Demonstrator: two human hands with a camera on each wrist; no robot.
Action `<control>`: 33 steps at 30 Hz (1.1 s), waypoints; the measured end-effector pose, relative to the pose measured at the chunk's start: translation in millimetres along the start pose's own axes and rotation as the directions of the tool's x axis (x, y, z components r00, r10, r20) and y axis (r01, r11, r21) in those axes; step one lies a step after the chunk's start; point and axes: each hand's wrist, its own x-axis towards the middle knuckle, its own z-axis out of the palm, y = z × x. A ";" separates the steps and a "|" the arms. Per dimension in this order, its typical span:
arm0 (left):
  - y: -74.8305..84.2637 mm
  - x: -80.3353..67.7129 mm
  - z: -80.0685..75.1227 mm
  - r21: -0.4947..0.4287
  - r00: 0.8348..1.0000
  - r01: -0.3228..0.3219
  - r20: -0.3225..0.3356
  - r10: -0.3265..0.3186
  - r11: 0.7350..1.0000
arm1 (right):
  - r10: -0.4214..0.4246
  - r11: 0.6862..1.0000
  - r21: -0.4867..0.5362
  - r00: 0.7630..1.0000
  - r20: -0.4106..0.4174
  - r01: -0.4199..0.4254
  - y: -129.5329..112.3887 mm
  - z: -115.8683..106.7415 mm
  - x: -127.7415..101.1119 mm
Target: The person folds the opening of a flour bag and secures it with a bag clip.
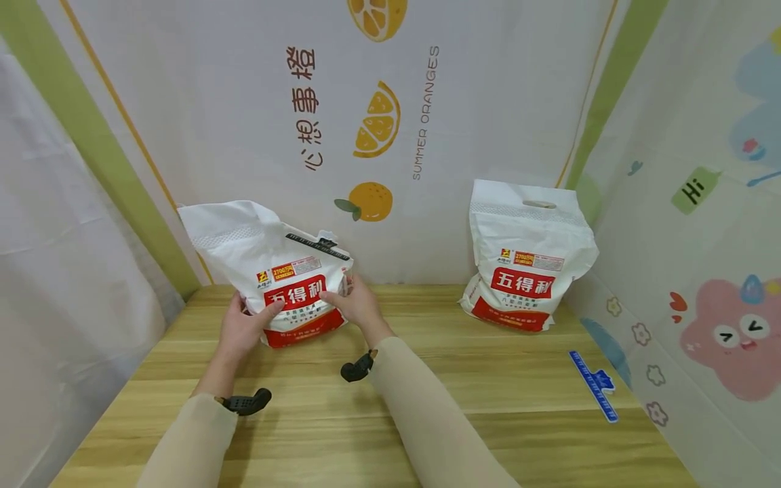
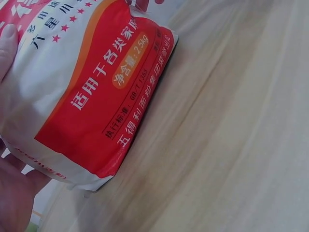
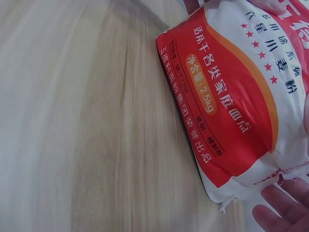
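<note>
A white and red flour bag leans at the back left of the table, its white top flopped over to the left. My left hand grips its left side, with the thumb across the front and the fingers round the edge. On the opposite side my right hand holds the bag, its thumb also on the front. A black sealing clip lies along the bag's upper right edge. Both wrist views show the red lower front close over the wooden tabletop, with fingers round the sides.
A second flour bag with a handle slot stands upright at the back right. Nearer the right edge lies a blue clip on the wooden table. Printed curtains hang behind and on both sides.
</note>
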 end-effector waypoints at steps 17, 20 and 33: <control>2.8 9.5 3.5 -0.031 0.999 0.028 -0.021 -0.028 0.999 | 0.036 0.999 -0.018 0.998 -0.042 -0.036 -5.7 7.2 8.8; 3.8 11.5 4.5 -0.033 0.999 0.024 -0.029 -0.025 0.999 | 0.046 0.999 0.003 0.998 -0.041 -0.046 -6.5 7.7 11.2; 2.1 17.5 4.8 -0.035 0.998 0.019 -0.053 -0.020 0.999 | 0.016 1.000 0.003 0.999 -0.035 -0.016 -7.3 9.3 13.4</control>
